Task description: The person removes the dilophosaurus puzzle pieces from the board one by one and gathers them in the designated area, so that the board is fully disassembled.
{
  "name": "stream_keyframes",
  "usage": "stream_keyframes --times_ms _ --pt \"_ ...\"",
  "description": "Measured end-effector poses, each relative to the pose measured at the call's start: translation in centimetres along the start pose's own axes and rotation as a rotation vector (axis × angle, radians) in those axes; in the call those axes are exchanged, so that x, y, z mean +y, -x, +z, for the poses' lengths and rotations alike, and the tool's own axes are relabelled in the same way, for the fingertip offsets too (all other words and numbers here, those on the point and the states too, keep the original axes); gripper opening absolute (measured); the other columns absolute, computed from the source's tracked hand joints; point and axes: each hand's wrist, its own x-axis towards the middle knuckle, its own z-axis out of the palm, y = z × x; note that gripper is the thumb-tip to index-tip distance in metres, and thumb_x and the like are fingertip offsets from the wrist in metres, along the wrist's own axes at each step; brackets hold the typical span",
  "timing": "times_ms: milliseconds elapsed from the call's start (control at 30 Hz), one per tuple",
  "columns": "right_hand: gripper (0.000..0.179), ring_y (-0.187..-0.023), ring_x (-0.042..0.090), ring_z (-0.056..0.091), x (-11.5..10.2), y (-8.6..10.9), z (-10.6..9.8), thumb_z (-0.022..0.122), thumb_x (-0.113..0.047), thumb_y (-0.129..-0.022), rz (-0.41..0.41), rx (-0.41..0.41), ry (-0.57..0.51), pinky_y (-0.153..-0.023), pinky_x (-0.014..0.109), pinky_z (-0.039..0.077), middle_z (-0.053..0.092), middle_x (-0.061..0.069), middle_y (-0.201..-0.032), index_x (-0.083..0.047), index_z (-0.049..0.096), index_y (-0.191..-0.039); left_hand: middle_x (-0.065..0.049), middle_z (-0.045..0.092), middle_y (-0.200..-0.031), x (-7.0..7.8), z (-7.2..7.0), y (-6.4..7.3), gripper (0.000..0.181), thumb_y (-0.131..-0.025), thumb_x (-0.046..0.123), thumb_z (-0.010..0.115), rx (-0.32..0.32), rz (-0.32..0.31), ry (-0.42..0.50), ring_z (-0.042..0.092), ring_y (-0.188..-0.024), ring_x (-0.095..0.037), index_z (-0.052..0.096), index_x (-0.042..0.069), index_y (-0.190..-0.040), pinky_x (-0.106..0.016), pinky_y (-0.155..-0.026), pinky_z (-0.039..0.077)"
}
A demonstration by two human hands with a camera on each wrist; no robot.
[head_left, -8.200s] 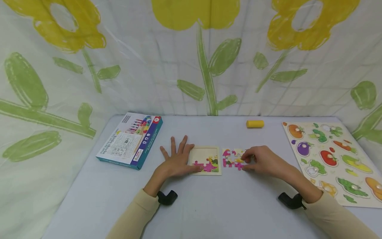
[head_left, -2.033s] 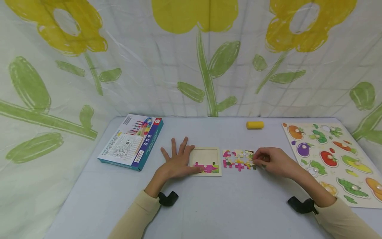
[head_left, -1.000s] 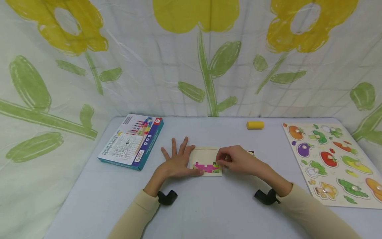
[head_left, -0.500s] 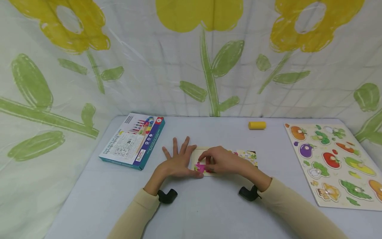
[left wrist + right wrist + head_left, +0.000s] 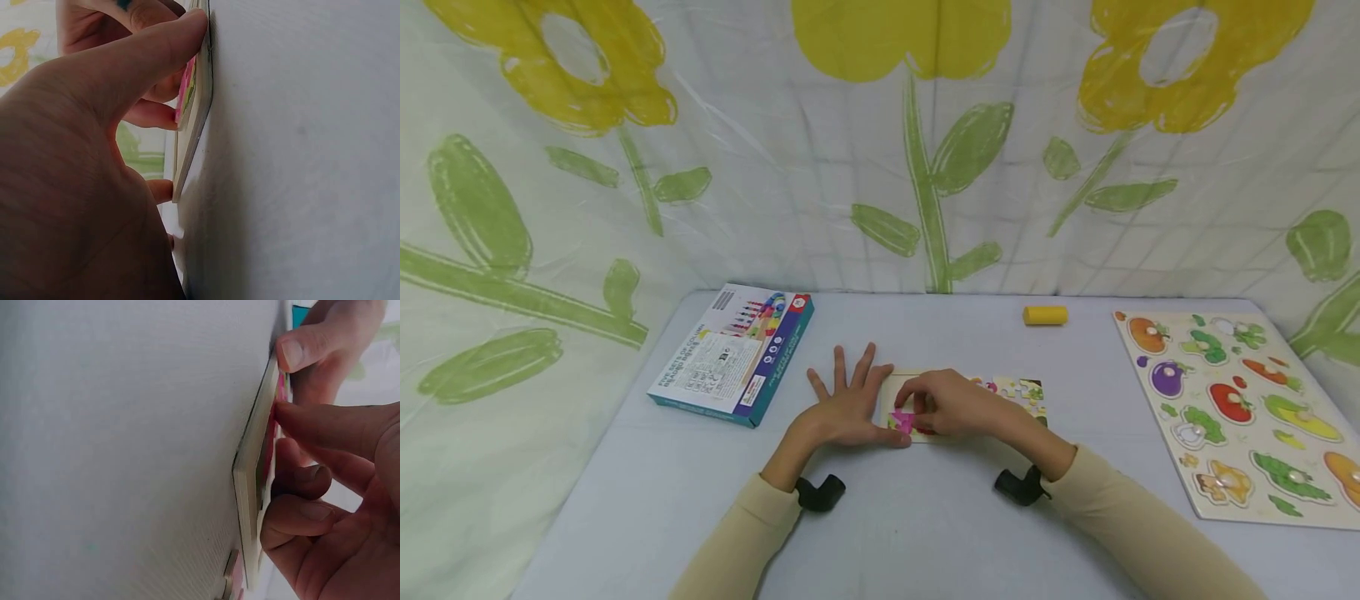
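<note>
My left hand (image 5: 842, 414) lies with fingers spread at the left side of a small wooden puzzle tray (image 5: 889, 392). Its thumb presses on the tray's lower left corner, as the left wrist view also shows. My right hand (image 5: 958, 408) is over the tray, with thumb and curled fingers pinching a jigsaw piece low in it; the fingers mostly hide that piece. Pink jigsaw pieces (image 5: 900, 422) show in the tray's lower left, beside the right fingertips. More joined jigsaw pieces (image 5: 1032, 390) lie on the table right of the tray, partly covered by the right hand and forearm.
A flat blue-and-white box (image 5: 730, 354) lies at the left. A yellow cylinder (image 5: 1045, 315) rests near the table's back edge. On the right is a vegetable knob-puzzle board (image 5: 1247, 400). A flower-patterned curtain (image 5: 760, 192) hangs behind the table.
My right hand has moved left from the loose jigsaw pieces to the tray, and over the last half second has barely shifted. My left hand has stayed on the tray's edge.
</note>
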Motion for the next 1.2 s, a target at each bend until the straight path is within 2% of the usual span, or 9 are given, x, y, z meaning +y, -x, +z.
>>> stream_keyframes --times_ms 200,367,533,767,933,1200 --pt "0.023 -0.07 0.004 0.055 -0.1 0.1 0.3 0.078 -0.007 -0.094 -0.005 0.058 0.039 -0.067 0.02 0.05 0.07 -0.002 -0.09 -0.012 0.076 -0.116 -0.01 -0.016 -0.18 -0.4 0.5 -0.4 0.112 -0.08 0.066 0.08 -0.001 -0.008 0.002 -0.037 -0.155 -0.053 0.024 0.022 -0.167 -0.09 -0.105 -0.025" --pt "0.018 -0.07 0.003 0.053 -0.1 0.1 0.6 0.078 -0.009 -0.094 -0.048 0.115 0.067 -0.064 0.019 0.049 0.071 -0.002 -0.094 -0.012 0.077 -0.112 -0.01 -0.014 -0.18 -0.1 0.1 -0.3 0.112 -0.08 0.066 0.08 -0.009 -0.009 -0.004 -0.034 -0.156 -0.054 0.025 0.021 -0.166 -0.09 -0.106 -0.024" --pt "0.011 -0.068 0.004 0.056 -0.3 0.0 0.7 0.073 -0.006 -0.096 -0.065 0.143 0.023 -0.064 0.02 0.05 0.074 -0.002 -0.092 -0.012 0.075 -0.105 -0.013 -0.008 -0.181 0.4 -0.2 0.2 0.109 -0.079 0.067 0.081 0.003 -0.005 -0.005 -0.026 -0.158 -0.057 0.029 0.019 -0.163 -0.092 -0.107 -0.019" --pt "0.012 -0.076 0.004 0.063 -0.5 0.1 0.3 0.072 -0.006 -0.097 -0.009 0.143 -0.046 -0.069 0.021 0.053 0.078 -0.002 -0.092 -0.013 0.075 -0.105 -0.011 -0.01 -0.181 0.0 0.1 -0.1 0.111 -0.079 0.07 0.079 0.007 -0.003 0.008 -0.03 -0.158 -0.055 0.028 0.021 -0.164 -0.091 -0.106 -0.022" --pt "0.011 -0.068 0.008 0.059 0.1 1.6 -1.1 0.074 -0.011 -0.098 0.043 0.171 -0.055 -0.064 0.024 0.05 0.078 -0.005 -0.092 -0.018 0.075 -0.106 -0.011 -0.011 -0.181 0.1 0.0 -0.1 0.114 -0.078 0.071 0.079 -0.002 -0.005 -0.006 -0.028 -0.158 -0.055 0.027 0.02 -0.166 -0.091 -0.107 -0.021" --pt "0.01 -0.07 0.008 0.059 2.0 6.1 -2.4 0.076 -0.013 -0.097 0.098 0.195 -0.017 -0.063 0.022 0.049 0.078 -0.006 -0.092 -0.02 0.075 -0.105 -0.011 -0.011 -0.181 0.5 -0.1 0.0 0.113 -0.078 0.067 0.08 -0.008 -0.03 -0.031 -0.027 -0.159 -0.055 0.026 0.021 -0.167 -0.091 -0.109 -0.018"
